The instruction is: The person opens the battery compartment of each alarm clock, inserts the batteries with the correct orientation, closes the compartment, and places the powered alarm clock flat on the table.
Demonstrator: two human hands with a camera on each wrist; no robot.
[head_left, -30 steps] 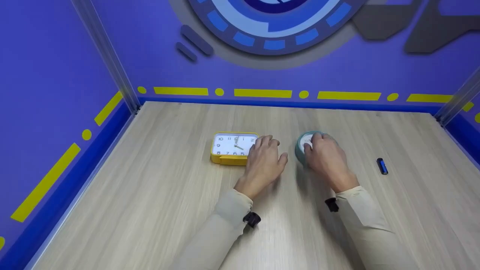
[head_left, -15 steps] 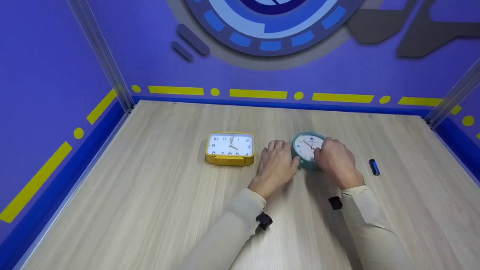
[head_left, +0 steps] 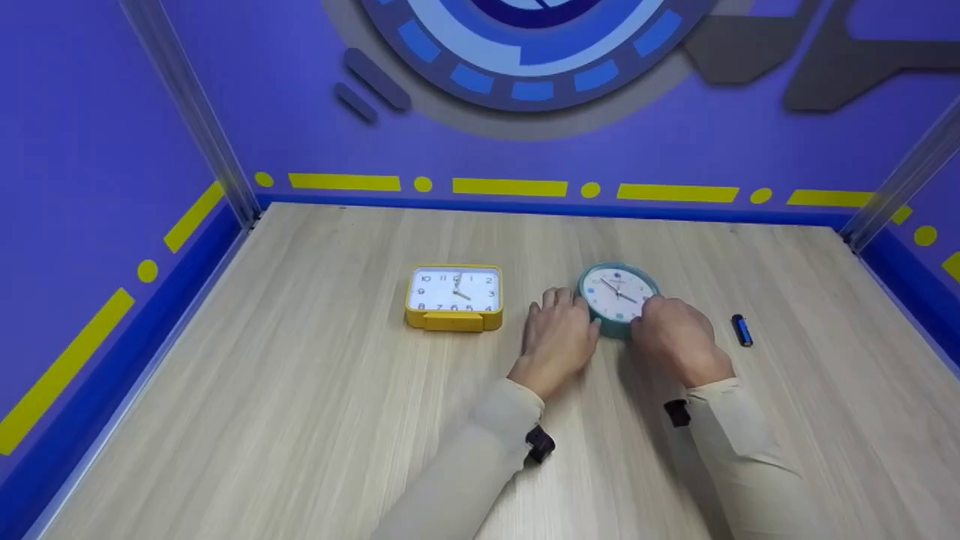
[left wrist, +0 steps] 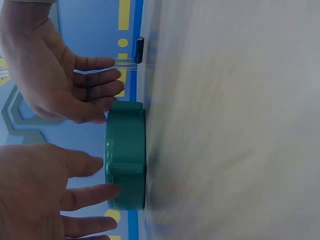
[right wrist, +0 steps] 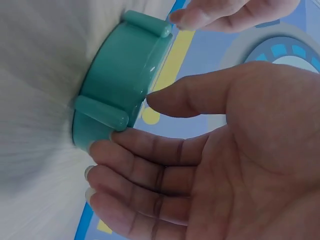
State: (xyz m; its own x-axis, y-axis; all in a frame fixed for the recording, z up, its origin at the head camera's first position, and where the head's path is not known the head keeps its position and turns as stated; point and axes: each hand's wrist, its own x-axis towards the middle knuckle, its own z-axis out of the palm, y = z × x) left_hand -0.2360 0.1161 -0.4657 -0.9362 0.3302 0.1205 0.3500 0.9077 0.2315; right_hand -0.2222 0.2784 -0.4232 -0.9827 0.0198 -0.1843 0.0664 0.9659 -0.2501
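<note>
The round clock (head_left: 618, 294) lay face up on the table (head_left: 300, 390), between both hands. The left hand (head_left: 562, 339), fingers nearly straight, touched its left rim; the right hand (head_left: 679, 339), thumb and fingers apart and loosely bent, met its lower right edge. Neither gripped it. Light, even pressure from both sides seemed best for steadying it, fingertips off the dial. A yellow clock (head_left: 454, 292) sat leftward, a battery (head_left: 742, 330) rightward.

- 2 clocks: 1 yellow clock (head_left: 454, 290), 1 green clock (head_left: 618, 292)
- 1 battery (head_left: 742, 330) towards the worktop's (head_left: 300, 375) right edge
- 2 grips: 1 left hand (head_left: 561, 336), 1 right hand (head_left: 681, 337)
- 2 pale sleeves (head_left: 465, 465) (head_left: 750, 457)
- 2 black wrist pieces (head_left: 540, 445) (head_left: 678, 412)
- 2 metal posts (head_left: 191, 112) (head_left: 904, 180) at the 2 far corners
- 4 yellow bars (head_left: 510, 187) and 4 yellow dots (head_left: 591, 190) beyond the far edge
</note>
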